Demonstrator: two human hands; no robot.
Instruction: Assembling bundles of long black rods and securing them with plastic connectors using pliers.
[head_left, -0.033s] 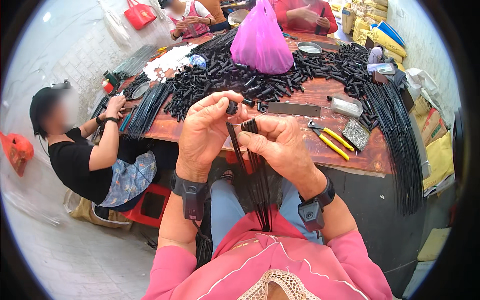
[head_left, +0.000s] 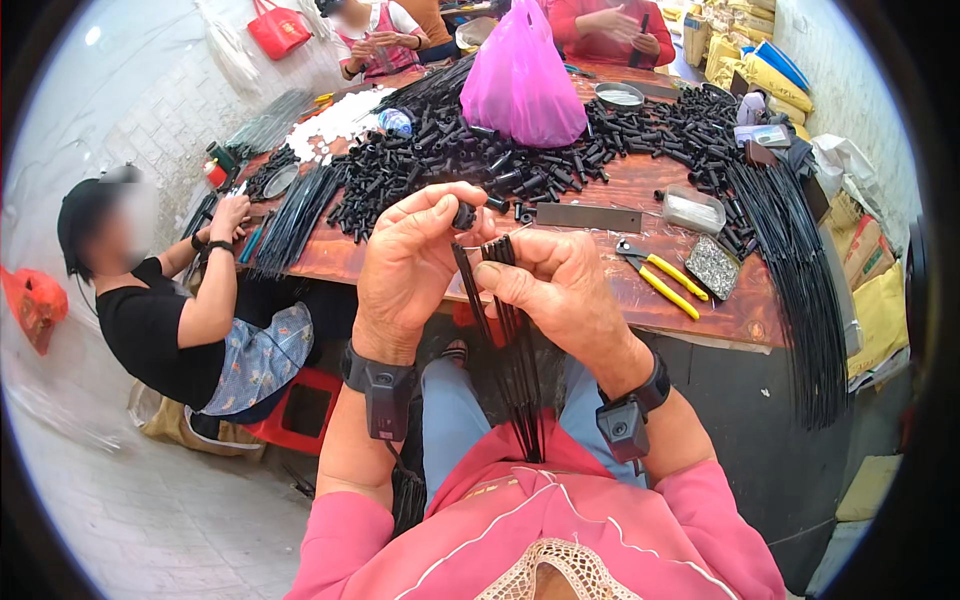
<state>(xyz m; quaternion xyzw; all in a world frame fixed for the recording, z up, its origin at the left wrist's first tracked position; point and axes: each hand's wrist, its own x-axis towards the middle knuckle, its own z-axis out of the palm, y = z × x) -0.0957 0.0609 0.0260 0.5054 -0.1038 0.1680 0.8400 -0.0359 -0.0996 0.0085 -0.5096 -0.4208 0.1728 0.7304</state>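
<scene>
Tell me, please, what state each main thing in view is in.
Left hand, pinching small dark part
Right hand, gripping held rods
Held rods, gathered, slightly spread
Pliers, lying, handles apart
Pink bag, upright, bulging
Silver pieces, heaped
Metal bar, lying flat
Black tubes, piled loosely
Right-side rods, bunched, partly overhanging

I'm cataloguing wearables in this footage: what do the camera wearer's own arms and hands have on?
Short pink sleeves; no gloves on left hand or right hand. Each wrist wears a black strap carrying a boxy dark unit; the right one shows a round lens, and a dark cable trails by the left.
</scene>
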